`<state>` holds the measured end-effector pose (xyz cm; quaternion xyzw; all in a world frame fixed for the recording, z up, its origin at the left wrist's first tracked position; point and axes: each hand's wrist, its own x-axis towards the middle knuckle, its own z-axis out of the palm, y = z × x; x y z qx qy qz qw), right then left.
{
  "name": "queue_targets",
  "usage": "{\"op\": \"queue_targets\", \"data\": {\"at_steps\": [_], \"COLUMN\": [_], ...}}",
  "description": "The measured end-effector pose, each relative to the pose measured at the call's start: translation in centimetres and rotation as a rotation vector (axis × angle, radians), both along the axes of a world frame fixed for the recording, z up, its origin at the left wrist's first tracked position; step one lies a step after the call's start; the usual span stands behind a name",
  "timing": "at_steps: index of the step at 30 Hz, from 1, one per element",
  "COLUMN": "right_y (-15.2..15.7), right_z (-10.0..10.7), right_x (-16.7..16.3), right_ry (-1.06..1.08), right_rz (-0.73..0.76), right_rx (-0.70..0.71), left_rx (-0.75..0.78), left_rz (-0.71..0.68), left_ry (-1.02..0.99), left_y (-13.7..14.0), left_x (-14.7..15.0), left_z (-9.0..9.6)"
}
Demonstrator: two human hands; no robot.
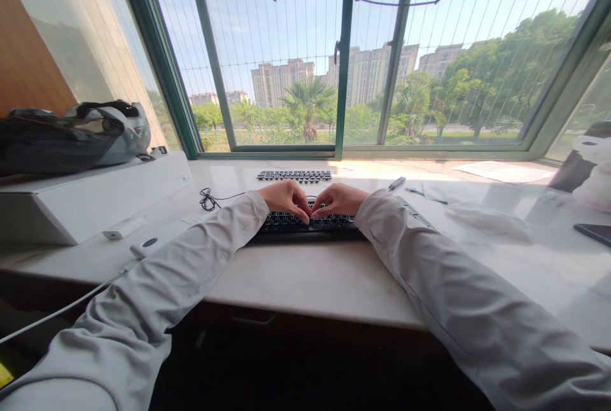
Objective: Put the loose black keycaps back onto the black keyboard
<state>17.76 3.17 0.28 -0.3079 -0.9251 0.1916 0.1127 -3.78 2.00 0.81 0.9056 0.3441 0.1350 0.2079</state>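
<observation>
A black keyboard (329, 226) lies on the pale marble-like desktop in front of me, its keys partly covered by my hands. My left hand (284, 198) bends over its middle with thumb and fingers pinched together. Facing it, my right hand (342, 199) is closed in a similar pinch, and the fingertips of both hands almost meet just above the keys. Whatever sits between the fingertips is too small or hidden to name. Behind the keyboard, loose black keycaps (293, 175) lie in rows. A coiled black cable (209, 200) runs to the keyboard from the left.
At left, a white box (114, 191) carries a dark bag (57, 140). A white device with a cord (147, 245) lies near my left sleeve. On the right are a small tool (397, 183), a clear plastic bag (491, 220), paper (503, 172) and a phone (594, 233). Windows stand behind.
</observation>
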Motion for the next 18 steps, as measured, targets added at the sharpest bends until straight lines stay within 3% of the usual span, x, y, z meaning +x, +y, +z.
{"op": "queue_targets", "data": {"at_steps": [18], "right_y": [-0.40], "right_z": [-0.05], "right_x": [-0.29], "right_ry": [-0.044], "right_rz": [0.024], "right_rx": [0.081], "left_rx": [-0.040], "left_rz": [-0.026], "left_ry": [-0.004], "left_y": [0.29], "left_x": [-0.01], "left_z": [-0.44]}}
